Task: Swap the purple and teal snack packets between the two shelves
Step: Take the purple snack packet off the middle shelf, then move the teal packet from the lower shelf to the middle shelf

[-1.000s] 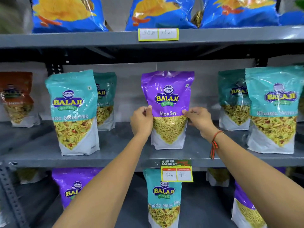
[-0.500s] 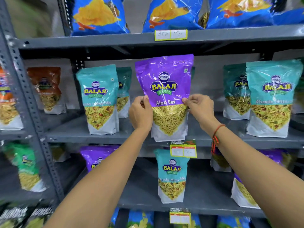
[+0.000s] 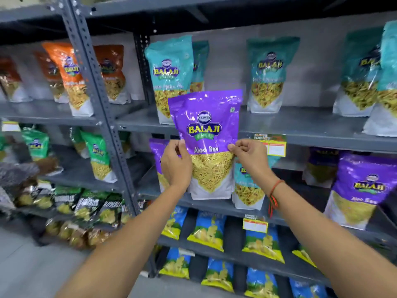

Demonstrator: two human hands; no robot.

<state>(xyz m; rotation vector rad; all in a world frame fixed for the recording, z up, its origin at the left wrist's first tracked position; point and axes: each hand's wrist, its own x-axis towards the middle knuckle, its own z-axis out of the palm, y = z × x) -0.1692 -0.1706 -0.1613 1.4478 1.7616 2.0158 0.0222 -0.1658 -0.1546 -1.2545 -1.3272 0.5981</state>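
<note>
Both arms reach forward. The left hand and right hand each pinch a side edge of the purple packet, holding it upright in the air in front of the shelves. Behind it stands a teal packet on the lower shelf, maybe touching it. The upper shelf has open room.

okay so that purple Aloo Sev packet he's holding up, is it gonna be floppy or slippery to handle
Probably fairly stiff: the purple Aloo Sev packet stays flat and upright though the left hand and right hand only pinch its side edges. The glossy film shows glare, so likely a bit slippery. It looks light for its size, given that a pinch holds it.
</note>
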